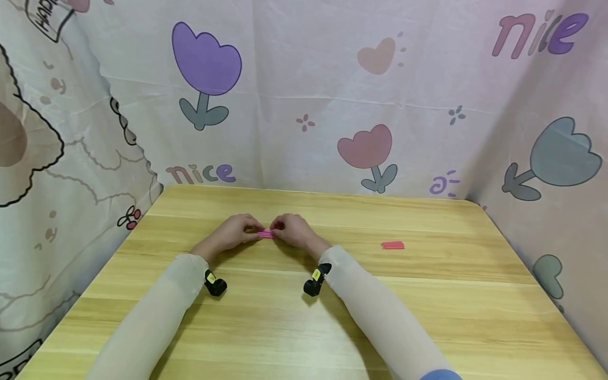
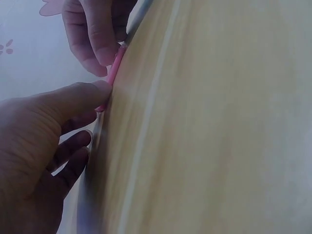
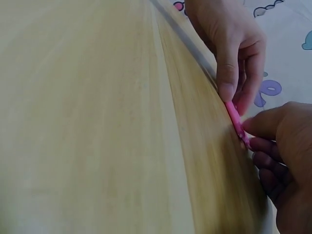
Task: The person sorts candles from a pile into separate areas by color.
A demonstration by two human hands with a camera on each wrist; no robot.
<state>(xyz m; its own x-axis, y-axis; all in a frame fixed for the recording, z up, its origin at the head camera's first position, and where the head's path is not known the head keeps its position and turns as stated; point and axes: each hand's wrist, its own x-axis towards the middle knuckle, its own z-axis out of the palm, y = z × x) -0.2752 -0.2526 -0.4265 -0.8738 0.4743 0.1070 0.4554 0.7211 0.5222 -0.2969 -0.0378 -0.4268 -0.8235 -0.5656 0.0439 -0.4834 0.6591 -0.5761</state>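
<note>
Several thin pink sticks (image 1: 266,234) lie side by side on the wooden table, between the two hands. My left hand (image 1: 234,231) pinches their left end between thumb and fingers. At the right end, my right hand (image 1: 293,230) pinches with thumb and fingertips. In the left wrist view the left thumb lies against the pink sticks (image 2: 115,68), with the other fingers partly hidden behind them. From the right wrist, the pink sticks (image 3: 234,115) show edge-on, so their exact number is hidden.
A second small row of red-pink sticks (image 1: 392,245) lies on the table (image 1: 266,327) to the right of the hands. A printed cloth (image 1: 294,63) hangs behind the table and along both sides. Each sleeve cuff carries a small black wrist camera (image 1: 217,286).
</note>
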